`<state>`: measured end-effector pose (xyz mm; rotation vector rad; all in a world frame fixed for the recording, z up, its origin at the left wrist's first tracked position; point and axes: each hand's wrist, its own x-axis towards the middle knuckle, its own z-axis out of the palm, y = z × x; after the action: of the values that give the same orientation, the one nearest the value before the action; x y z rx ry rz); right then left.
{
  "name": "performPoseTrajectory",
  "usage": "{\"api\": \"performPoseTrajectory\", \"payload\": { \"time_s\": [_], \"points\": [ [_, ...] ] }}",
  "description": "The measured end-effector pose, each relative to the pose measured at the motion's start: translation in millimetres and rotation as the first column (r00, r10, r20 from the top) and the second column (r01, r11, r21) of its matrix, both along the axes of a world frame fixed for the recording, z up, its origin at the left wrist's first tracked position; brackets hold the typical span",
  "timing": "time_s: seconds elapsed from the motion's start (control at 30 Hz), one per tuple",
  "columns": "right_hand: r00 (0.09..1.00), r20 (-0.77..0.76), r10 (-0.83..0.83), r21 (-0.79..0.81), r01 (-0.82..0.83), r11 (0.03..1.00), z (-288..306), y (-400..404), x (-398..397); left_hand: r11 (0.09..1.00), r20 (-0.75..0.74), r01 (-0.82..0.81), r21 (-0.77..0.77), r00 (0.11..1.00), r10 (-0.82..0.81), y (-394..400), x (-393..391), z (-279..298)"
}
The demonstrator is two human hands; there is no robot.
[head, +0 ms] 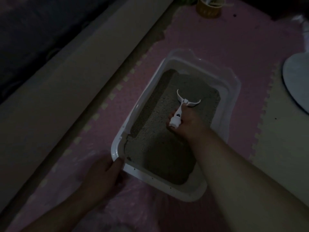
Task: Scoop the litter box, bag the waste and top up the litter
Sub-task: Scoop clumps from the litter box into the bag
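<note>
Along the left edge a dark surface and a pale, long board or frame run diagonally from the near left to the far middle. Beside it lies a pink foam mat with puzzle-tooth edges, and a thin clear plastic sheet or bag spreads over the mat at the near left.

The left hand rests at the near-left corner of the litter box, fingers curled over the white rim, gripping that corner. The box is a white rectangular tray sitting on the mat in the middle of the scene, angled so its long sides run from near left to far right. Grey litter covers its floor, darker along the left wall.

The right hand reaches in from the near right, closed around the handle of a white scoop. The scoop's head points far, its curved edges showing above the litter near the far half of the box; how deep it sits in the litter is hard to tell in the dim light.

At the far top stands a yellowish cup. At the right edge sits a pale round object, partly cut off.
</note>
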<state>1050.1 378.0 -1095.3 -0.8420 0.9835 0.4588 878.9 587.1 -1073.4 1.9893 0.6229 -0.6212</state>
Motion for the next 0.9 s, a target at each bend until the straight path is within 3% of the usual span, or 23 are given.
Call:
{"api": "performPoseTrajectory", "payload": {
  "time_s": [0.1, 0.2, 0.33, 0.57, 0.9],
  "points": [
    [0.996, 0.056, 0.063, -0.023, -0.062, 0.998, -7.9, -2.9, 1.7, 1.000, 0.004, 0.017, -0.022, 1.000, -0.017, 4.9, 1.8, -10.2],
    [0.998, 0.064, -0.023, 0.038, 0.021, 0.999, 0.4, -1.9, 2.1, 0.999, 0.022, -0.015, -0.039, 1.000, 0.016, 4.8, 2.9, -11.6],
    [0.993, 0.091, 0.080, -0.131, -0.068, 0.989, -9.0, -3.2, -2.2, 0.996, 0.023, -0.025, -0.081, 0.999, 0.027, 6.0, 1.3, -13.6],
    [0.997, 0.073, 0.011, -0.265, 0.009, 0.964, -20.7, 0.9, -37.3, 0.996, 0.029, -0.013, -0.084, 0.999, 0.015, 6.9, -1.0, -12.7],
    [0.977, 0.178, 0.121, -0.482, -0.021, 0.876, 8.4, 8.3, -106.2, 0.996, 0.021, -0.039, -0.082, 0.999, 0.041, 2.6, -2.4, -12.1]
  ]
}}
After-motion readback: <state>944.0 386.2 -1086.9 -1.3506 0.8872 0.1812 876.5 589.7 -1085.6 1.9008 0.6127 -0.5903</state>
